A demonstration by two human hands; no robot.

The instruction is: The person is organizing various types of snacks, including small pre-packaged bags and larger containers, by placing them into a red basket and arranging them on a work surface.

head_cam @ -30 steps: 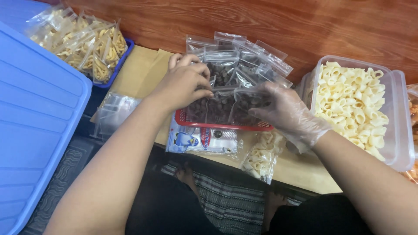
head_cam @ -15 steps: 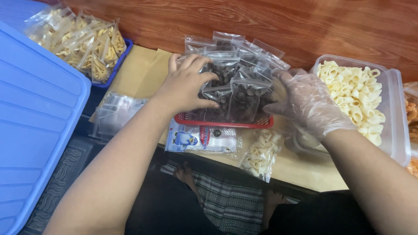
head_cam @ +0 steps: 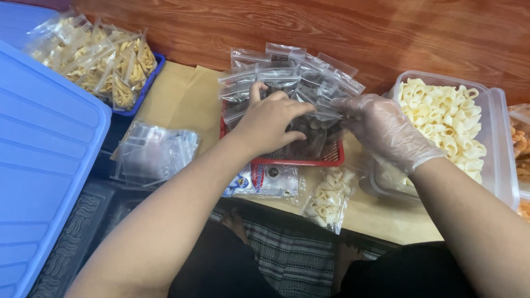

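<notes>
My bare left hand [head_cam: 269, 120] presses down on small clear zip bags of dark snacks [head_cam: 309, 132] standing in a red basket [head_cam: 331, 159]. My right hand [head_cam: 381, 129], in a thin clear glove, grips the same row of bags from the right. Several more sealed bags [head_cam: 287, 69] stick up at the back of the basket. A filled bag of pale curled crackers [head_cam: 329, 198] lies on the brown paper in front of the basket, next to a printed packet [head_cam: 268, 179].
A clear tub of pale curled crackers [head_cam: 441, 118] stands right of the basket. A pile of empty zip bags [head_cam: 154, 152] lies left. A blue bin with filled cracker bags [head_cam: 96, 60] sits far left, behind a blue lid [head_cam: 44, 165]. A wooden wall [head_cam: 331, 27] runs behind.
Both hands moved farther back over the basket. My right hand rose from the basket's front right corner to the row of bags, and the left shifted deeper among them.
</notes>
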